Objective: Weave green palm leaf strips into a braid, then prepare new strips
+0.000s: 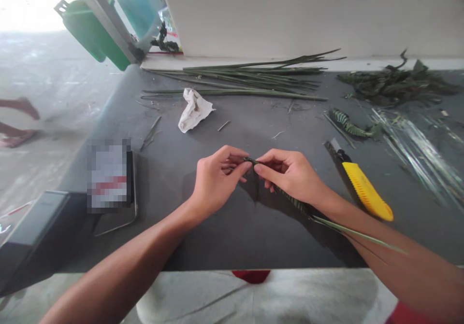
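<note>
Near the middle of the grey table (217, 237), my left hand (221, 172) pinches one end of a small woven green leaf piece (251, 161) between thumb and fingers. My right hand (286, 172) grips the same piece just beside it, the fingertips of both hands almost touching. A striped braided part (292, 201) shows beneath my right hand, and thin green strips (358, 232) trail from it under and past my right forearm. To the right lies a yellow utility knife (366, 189) with its blade end pointing away from me.
Long green stalks (246, 80) lie along the back edge near crumpled white paper (194, 111). At the right are dark leaves (398, 85), a curled braided piece (351, 123) and clear strips (420, 150). A phone-like device (112, 179) rests left. A person's feet (18, 138) show beyond.
</note>
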`<state>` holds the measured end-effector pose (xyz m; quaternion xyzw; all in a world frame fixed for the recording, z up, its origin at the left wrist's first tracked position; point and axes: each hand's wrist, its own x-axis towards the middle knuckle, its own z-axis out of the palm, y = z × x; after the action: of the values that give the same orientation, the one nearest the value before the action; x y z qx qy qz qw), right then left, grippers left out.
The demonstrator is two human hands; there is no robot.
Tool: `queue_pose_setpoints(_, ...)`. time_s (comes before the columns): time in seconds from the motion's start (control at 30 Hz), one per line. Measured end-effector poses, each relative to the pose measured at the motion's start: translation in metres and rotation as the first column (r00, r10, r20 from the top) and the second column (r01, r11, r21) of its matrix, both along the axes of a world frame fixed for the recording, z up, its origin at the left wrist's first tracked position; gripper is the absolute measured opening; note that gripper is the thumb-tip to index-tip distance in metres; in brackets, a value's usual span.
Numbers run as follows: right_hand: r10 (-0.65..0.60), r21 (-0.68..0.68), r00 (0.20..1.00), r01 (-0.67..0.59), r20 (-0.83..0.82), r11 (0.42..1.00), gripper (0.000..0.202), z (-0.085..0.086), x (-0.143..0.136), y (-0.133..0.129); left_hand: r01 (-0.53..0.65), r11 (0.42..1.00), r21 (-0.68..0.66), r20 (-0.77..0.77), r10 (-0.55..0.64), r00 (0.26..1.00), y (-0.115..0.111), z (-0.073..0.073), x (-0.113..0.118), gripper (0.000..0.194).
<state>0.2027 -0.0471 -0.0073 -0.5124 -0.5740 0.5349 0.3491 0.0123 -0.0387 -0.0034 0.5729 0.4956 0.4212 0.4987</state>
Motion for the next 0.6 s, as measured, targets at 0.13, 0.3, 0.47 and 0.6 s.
queue_pose_setpoints(0.13, -0.008, 0.023, 1.0, 0.007, 0.021, 1.0, 0.022, -0.0001, -0.0003, -0.0003, 0.031, 0.994, -0.1, 0.092, -0.021, 0.996, 0.0036, 0.0028, -0.001, 0.025)
queue_pose_setpoints(0.3, 0.0, 0.071, 0.999, -0.003, 0.043, 0.997, 0.02, -0.0019, 0.0001, -0.0013, 0.066, 0.977, -0.202, 0.203, -0.024, 0.979, 0.0057, 0.0051, -0.0027, 0.034)
queue_pose_setpoints(0.47, -0.03, 0.095, 0.998, 0.025, 0.055, 0.995, 0.02, -0.0026, 0.0001, -0.0018, 0.037, 0.99, -0.139, 0.128, -0.019, 0.992, 0.0022, 0.0057, -0.0013, 0.03)
queue_pose_setpoints(0.6, -0.047, 0.112, 0.998, 0.041, 0.045, 0.993, 0.02, -0.0025, -0.0003, -0.0018, 0.024, 0.994, -0.109, 0.128, -0.01, 0.992, 0.0015, 0.0046, -0.0001, 0.027)
